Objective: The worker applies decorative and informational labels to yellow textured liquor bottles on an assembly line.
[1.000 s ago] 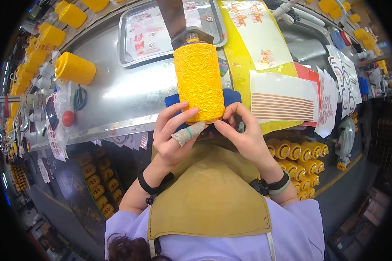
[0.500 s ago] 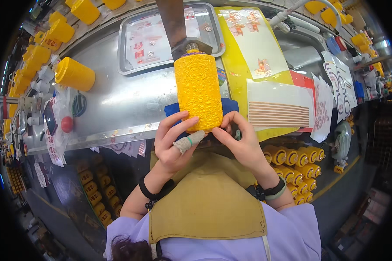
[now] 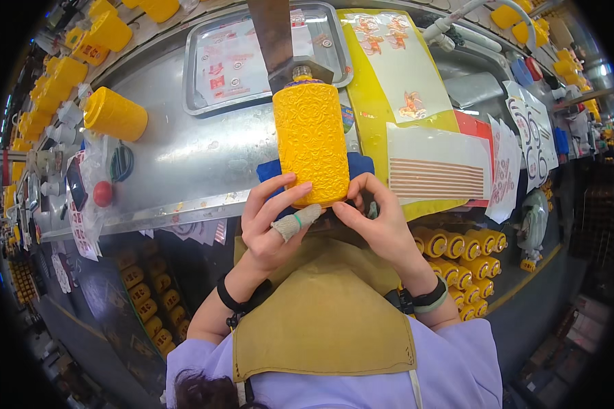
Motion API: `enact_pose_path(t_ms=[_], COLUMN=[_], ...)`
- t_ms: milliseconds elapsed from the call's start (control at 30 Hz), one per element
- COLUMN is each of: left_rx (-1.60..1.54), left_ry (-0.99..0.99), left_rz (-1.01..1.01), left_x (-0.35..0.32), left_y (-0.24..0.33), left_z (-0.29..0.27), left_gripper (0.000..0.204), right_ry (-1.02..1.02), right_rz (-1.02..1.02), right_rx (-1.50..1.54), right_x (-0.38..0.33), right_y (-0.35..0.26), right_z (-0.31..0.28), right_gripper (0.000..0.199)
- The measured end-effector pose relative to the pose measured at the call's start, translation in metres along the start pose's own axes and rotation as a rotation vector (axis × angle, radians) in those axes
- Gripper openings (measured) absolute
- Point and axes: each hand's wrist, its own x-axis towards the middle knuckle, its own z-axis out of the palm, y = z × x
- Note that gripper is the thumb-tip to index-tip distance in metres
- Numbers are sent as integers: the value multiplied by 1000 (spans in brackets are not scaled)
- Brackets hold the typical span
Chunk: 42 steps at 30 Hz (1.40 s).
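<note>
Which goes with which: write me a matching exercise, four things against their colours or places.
1. ball
2. green-banded finger sleeve
3. cloth
4. striped sheet

A. lying on the yellow board
B. blue, showing on both sides of the bottle
C. red
D. on the left hand

Pairs: 1-C; 2-D; 3-B; 4-A

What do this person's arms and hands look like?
The lavender sleeves are short. Each wrist has a black band; the right one shows a grey-green edge. On the left hand, a knitted grey cover with a green ring sheathes one digit. Something grey-green, partly hidden, shows at the right hand.
</note>
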Motion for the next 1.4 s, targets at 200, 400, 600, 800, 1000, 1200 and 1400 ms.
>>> enact_pose_path(t_ms=[200,400,600,800,1000,1200,1400], left_rx=[8,-7,2,1,65,77,95], left_ry=[1,9,75,126,9,-25,-33], left_rz=[3,-6,2,-16,86,68,81], left_x=[2,1,5,4,-3,-3,-3], left_y=[-1,-1,4,4,-6,-4,-5], left_z=[1,4,12,13,3,1,0], left_gripper=[29,29,33,32,29,34,32], right_ry=[1,4,48,49,136,163,212], right_rz=[-15,-25,-87,-97,-345,-298,-294], right_rx=[-5,2,38,55,-378,-409,-400], right_x=[1,1,-5,-22,-19,-19,-15], right_y=[-1,0,2,-15,-20,-21,-19], right_z=[0,1,-7,-21,-7,1,8], right_gripper=[28,28,26,22,11,12,20])
